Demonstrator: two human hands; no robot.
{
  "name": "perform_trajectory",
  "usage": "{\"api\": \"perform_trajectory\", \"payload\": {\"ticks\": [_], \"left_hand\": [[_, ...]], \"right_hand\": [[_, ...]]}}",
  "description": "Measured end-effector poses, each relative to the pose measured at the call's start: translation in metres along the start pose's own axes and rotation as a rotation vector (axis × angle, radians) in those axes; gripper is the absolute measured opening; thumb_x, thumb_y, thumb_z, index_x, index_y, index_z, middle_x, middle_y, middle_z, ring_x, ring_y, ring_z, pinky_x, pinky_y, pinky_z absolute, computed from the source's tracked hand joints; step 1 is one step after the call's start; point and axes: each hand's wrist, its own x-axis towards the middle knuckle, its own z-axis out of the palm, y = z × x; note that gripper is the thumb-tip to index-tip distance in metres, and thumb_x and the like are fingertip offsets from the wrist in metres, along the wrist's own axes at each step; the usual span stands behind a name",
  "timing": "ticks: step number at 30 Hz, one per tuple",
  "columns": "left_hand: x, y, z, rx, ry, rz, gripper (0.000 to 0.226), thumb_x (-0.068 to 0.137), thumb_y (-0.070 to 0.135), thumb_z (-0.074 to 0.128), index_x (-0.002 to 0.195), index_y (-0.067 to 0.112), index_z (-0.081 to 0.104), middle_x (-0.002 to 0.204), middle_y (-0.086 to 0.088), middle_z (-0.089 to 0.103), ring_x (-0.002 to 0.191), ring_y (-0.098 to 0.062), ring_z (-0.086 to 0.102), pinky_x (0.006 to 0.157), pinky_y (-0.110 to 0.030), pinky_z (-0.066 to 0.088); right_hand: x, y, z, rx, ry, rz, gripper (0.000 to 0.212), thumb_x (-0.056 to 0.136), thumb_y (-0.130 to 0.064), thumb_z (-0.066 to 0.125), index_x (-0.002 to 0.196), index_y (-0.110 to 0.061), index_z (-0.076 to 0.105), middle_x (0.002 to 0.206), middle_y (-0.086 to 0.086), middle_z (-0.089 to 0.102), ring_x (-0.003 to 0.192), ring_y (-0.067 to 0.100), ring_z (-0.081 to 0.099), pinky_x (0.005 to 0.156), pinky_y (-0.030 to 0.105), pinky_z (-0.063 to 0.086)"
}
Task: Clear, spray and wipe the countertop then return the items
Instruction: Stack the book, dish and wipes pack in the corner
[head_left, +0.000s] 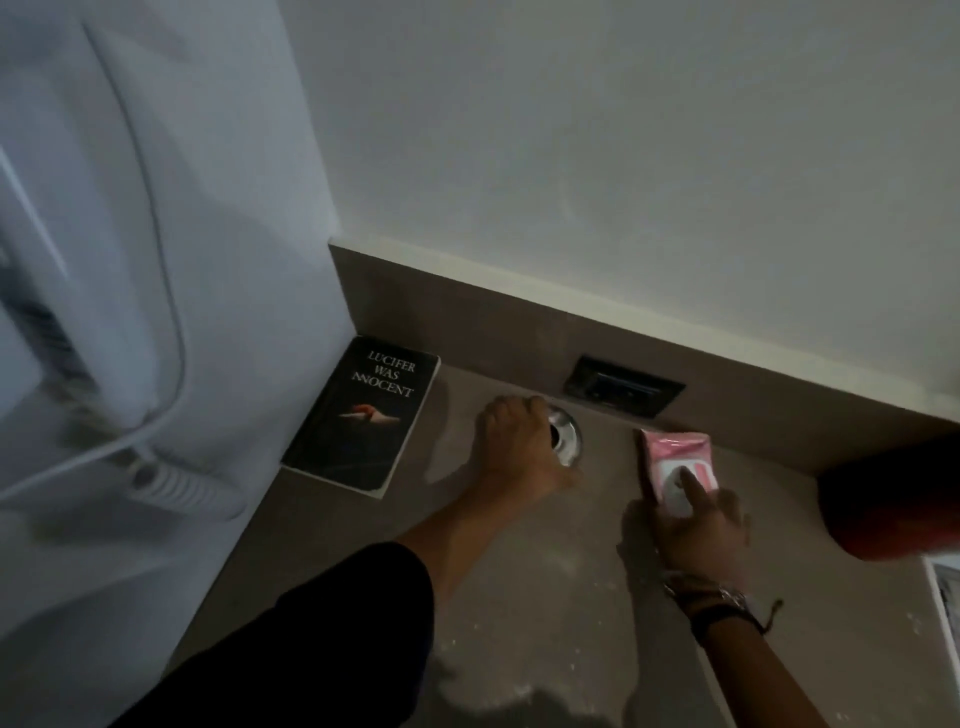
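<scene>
Now left hand (511, 441) on shiny metal dish (566, 434), right hand (698, 525) on pink pkt (675, 457).

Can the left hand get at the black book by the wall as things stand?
Probably yes. The left hand rests on a shiny round metal object just right of the book, with only bare countertop between them. The book lies flat, cover fully exposed.

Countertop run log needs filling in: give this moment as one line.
stage: items on countertop | left hand: on metal dish | right hand: on pink packet | book: untouched
</scene>
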Motion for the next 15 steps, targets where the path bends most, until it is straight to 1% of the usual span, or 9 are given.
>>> {"api": "perform_trajectory", "payload": {"ticks": [2,4,6,7,8,9,11,13,15], "left_hand": [[-0.008,-0.002,-0.009,0.005,-0.012,-0.053,0.098,0.049,0.062,0.078,0.126,0.013,0.044,0.126,-0.014,0.052,0.117,-0.033,0.047,0.105,-0.044,0.037],[-0.032,-0.022,-0.021,-0.052,0.167,-0.110,0.095,0.043,0.066,0.074,0.120,0.017,0.048,0.118,-0.007,0.054,0.110,-0.026,0.049,0.098,-0.038,0.042],[-0.062,-0.062,-0.030,-0.129,0.471,-0.144,0.084,0.042,0.066,0.069,0.112,0.023,0.050,0.108,0.004,0.049,0.101,-0.015,0.048,0.088,-0.026,0.044],[-0.075,-0.085,-0.033,-0.118,0.573,-0.185,0.083,0.043,0.065,0.067,0.113,0.023,0.050,0.106,0.004,0.048,0.098,-0.015,0.048,0.086,-0.024,0.043],[-0.087,-0.105,-0.037,-0.096,0.590,-0.271,0.087,0.044,0.065,0.066,0.117,0.020,0.050,0.107,0.000,0.050,0.097,-0.019,0.050,0.084,-0.028,0.045],[-0.096,-0.123,-0.040,-0.079,0.553,-0.376,0.093,0.044,0.065,0.065,0.121,0.015,0.050,0.107,-0.006,0.054,0.097,-0.026,0.053,0.082,-0.034,0.048],[-0.103,-0.146,-0.047,-0.084,0.458,-0.544,0.101,0.043,0.066,0.064,0.126,0.011,0.048,0.110,-0.013,0.057,0.099,-0.033,0.056,0.081,-0.039,0.051],[-0.100,-0.155,-0.051,-0.122,0.404,-0.593,0.107,0.045,0.068,0.063,0.133,0.011,0.044,0.122,-0.016,0.055,0.109,-0.034,0.054,0.086,-0.041,0.053],[-0.092,-0.161,-0.052,-0.148,0.390,-0.584,0.109,0.051,0.068,0.068,0.139,0.011,0.041,0.133,-0.018,0.050,0.118,-0.034,0.050,0.093,-0.044,0.052]], "right_hand": [[-0.012,-0.012,-0.002,-0.010,0.021,-0.213,0.057,0.069,-0.016,0.083,0.123,-0.011,0.065,0.112,0.027,0.059,0.096,0.047,0.056,0.081,0.052,0.050],[-0.023,-0.034,-0.002,0.027,0.030,-0.422,0.060,0.064,-0.015,0.084,0.121,-0.011,0.066,0.107,0.023,0.062,0.087,0.043,0.061,0.074,0.049,0.054],[-0.022,-0.074,0.001,0.136,-0.010,-0.592,0.058,0.070,-0.034,0.074,0.124,-0.015,0.063,0.110,0.014,0.062,0.084,0.033,0.061,0.072,0.042,0.054],[-0.017,-0.100,0.005,0.178,-0.064,-0.645,0.060,0.073,-0.046,0.066,0.126,-0.017,0.061,0.112,0.008,0.060,0.085,0.027,0.060,0.072,0.038,0.052],[-0.010,-0.128,0.012,0.202,-0.132,-0.695,0.062,0.075,-0.052,0.061,0.128,-0.018,0.060,0.112,0.005,0.059,0.088,0.024,0.059,0.074,0.037,0.051],[-0.002,-0.156,0.022,0.209,-0.205,-0.753,0.062,0.077,-0.051,0.064,0.129,-0.018,0.059,0.114,0.007,0.059,0.092,0.026,0.059,0.078,0.037,0.051],[0.012,-0.204,0.051,0.161,-0.326,-0.872,0.058,0.079,-0.038,0.074,0.131,-0.017,0.059,0.123,0.013,0.060,0.105,0.031,0.058,0.089,0.037,0.047],[0.025,-0.241,0.084,0.067,-0.412,-0.952,0.057,0.079,-0.029,0.077,0.131,-0.015,0.059,0.132,0.015,0.057,0.117,0.032,0.055,0.099,0.034,0.042],[0.036,-0.263,0.109,-0.001,-0.451,-0.980,0.057,0.078,-0.025,0.077,0.131,-0.014,0.059,0.140,0.016,0.052,0.127,0.034,0.049,0.107,0.032,0.036]]}}
